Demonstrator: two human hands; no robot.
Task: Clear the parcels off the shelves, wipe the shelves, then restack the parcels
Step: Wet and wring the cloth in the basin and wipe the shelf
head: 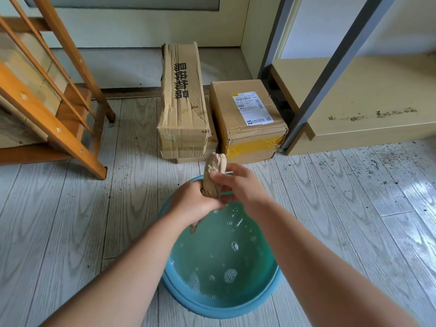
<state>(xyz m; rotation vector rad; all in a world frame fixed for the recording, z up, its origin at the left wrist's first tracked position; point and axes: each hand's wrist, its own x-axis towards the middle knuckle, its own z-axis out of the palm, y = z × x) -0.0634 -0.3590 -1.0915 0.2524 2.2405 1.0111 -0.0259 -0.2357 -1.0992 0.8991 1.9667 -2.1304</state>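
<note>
Biggest risk here imo is the cloth (215,179) going back on the shelf too wet. It's being wrung over the blue basin (169,283), and if it isn't squeezed out properly it'll just turn that dark gritty line on the lower shelf board (368,97) into mud and smear it around, and a damp board is bad news for cardboard parcels later. Same grit is scattered on the floor (354,180) to the right, so any drips outside the basin would make a mess there too. The basin sits right between the forearms, so a careless elbow could slosh it. Hands: the left hand (193,200) has its fingers wrapped round the lower part of the cloth, the right hand (238,182) grips the upper part with curled fingers, and both are held just above the far rim of the basin. The cloth itself is a tan rag twisted into a tight roll, one end poking up, a small tail hanging below the left hand. Water looks greenish with a few bubble clusters. The parcels are off the shelf: a long creased box (182,100) and a labelled box (247,119) with yellow tape sit on the floor side by side, just left of the shelf.
</note>
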